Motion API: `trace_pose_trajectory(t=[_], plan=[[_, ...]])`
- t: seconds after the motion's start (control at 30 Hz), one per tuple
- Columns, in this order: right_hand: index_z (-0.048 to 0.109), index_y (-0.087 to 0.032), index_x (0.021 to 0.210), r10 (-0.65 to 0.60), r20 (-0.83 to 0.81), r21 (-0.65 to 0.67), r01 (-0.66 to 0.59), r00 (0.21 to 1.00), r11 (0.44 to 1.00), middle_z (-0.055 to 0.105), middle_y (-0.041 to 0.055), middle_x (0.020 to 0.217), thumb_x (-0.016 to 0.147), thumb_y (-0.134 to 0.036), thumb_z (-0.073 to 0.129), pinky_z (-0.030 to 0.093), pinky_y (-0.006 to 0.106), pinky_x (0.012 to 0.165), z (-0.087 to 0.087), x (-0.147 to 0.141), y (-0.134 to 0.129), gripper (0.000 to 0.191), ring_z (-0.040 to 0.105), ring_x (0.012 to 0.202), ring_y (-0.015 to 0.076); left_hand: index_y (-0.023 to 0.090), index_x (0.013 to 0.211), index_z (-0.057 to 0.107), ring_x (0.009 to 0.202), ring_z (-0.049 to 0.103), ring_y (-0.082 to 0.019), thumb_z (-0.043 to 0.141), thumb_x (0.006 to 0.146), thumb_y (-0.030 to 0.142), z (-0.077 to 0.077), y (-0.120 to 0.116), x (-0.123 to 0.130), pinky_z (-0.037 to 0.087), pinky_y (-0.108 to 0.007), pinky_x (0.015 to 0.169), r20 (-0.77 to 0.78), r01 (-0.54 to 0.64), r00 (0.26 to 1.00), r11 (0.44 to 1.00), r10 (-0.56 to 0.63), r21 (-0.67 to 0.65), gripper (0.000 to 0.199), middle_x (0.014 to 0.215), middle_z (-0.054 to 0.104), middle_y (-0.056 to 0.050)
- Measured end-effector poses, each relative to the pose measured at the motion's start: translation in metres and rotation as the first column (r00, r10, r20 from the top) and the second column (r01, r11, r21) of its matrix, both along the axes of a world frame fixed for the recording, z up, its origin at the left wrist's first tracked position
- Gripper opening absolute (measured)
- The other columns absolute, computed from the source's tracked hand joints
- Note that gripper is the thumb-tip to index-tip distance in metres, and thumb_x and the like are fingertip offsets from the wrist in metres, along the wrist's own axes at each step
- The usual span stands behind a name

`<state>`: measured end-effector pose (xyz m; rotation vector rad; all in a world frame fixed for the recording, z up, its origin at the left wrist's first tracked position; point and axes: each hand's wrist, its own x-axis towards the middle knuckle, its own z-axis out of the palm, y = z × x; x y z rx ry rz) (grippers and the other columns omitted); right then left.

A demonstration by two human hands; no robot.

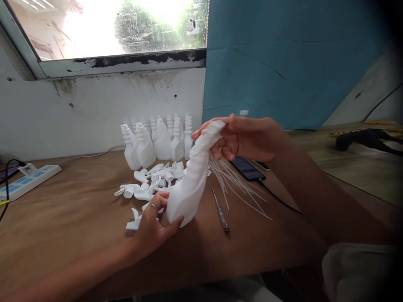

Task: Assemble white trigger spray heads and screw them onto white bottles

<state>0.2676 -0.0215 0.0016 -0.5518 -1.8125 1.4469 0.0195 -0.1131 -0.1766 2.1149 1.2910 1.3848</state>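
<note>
A white spray bottle point(189, 188) is held tilted over the table, its top leaning right. My left hand point(157, 222) is closed around its lower body, with the thumb on the near side and a ring on one finger. At the top sits a white trigger spray head point(208, 135), slightly blurred. My right hand point(242, 134) grips this head from the right, partly hiding it; whether the head is fastened to the neck I cannot tell. Left of the bottle lies a loose pile of white trigger sprayer parts point(154, 184).
Several white bottles point(163, 142) stand by the wall. Right of centre lie thin white tubes point(242, 188), a screwdriver point(221, 214) and a phone point(247, 168) with a cable. A power strip point(31, 180) is at the left on the brown table point(78, 226).
</note>
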Motion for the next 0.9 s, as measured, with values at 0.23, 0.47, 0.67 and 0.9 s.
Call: trace_pose_trajectory(t=[0.23,0.47,0.67,0.9], plan=[[0.062,-0.013,0.101,0.089,-0.026,0.243,-0.080,0.996,0.967,0.059,-0.0014,0.076,0.071,-0.017,0.076,0.045,0.015,0.044,-0.023,-0.024,-0.012,0.033,0.055,0.058,0.0067,0.030,0.108,0.046,0.095,0.066,-0.024,0.066,0.083,0.027,0.000,0.008,0.007,0.061,-0.037,0.077,0.085,0.219,0.975,0.948,-0.205,-0.232,0.032,0.112,0.062,-0.008],[0.060,-0.013,0.096,0.070,-0.128,0.284,-0.031,0.989,0.958,0.056,-0.0018,0.076,0.068,-0.021,0.080,0.043,0.017,0.048,-0.038,-0.037,-0.011,0.036,0.050,0.061,0.0057,0.028,0.129,0.045,0.111,0.057,-0.026,0.071,0.076,0.042,0.098,0.026,-0.004,0.050,-0.044,0.096,-0.036,0.186,0.982,0.950,-0.183,0.251,0.060,0.121,0.057,-0.009],[0.061,-0.015,0.100,0.045,-0.196,0.241,0.004,0.980,0.971,0.058,0.0004,0.084,0.071,-0.022,0.079,0.048,0.021,0.063,-0.048,-0.045,-0.010,0.034,0.056,0.076,0.0105,0.023,0.104,0.068,0.071,0.063,-0.014,0.071,0.078,0.039,0.180,0.019,0.002,0.051,-0.024,0.061,-0.279,0.033,0.960,0.978,0.026,0.204,0.030,0.086,0.069,-0.002],[0.055,-0.019,0.110,0.183,-0.293,0.155,-0.142,0.938,0.978,0.064,0.0027,0.092,0.085,-0.030,0.067,0.054,0.026,0.069,-0.065,-0.065,-0.011,0.031,0.064,0.080,0.0135,0.021,0.103,0.071,0.061,0.062,-0.012,0.068,0.081,0.039,0.183,0.022,-0.005,0.049,-0.022,0.052,-0.207,0.088,0.976,0.994,-0.074,0.063,0.029,0.079,0.069,-0.003]])
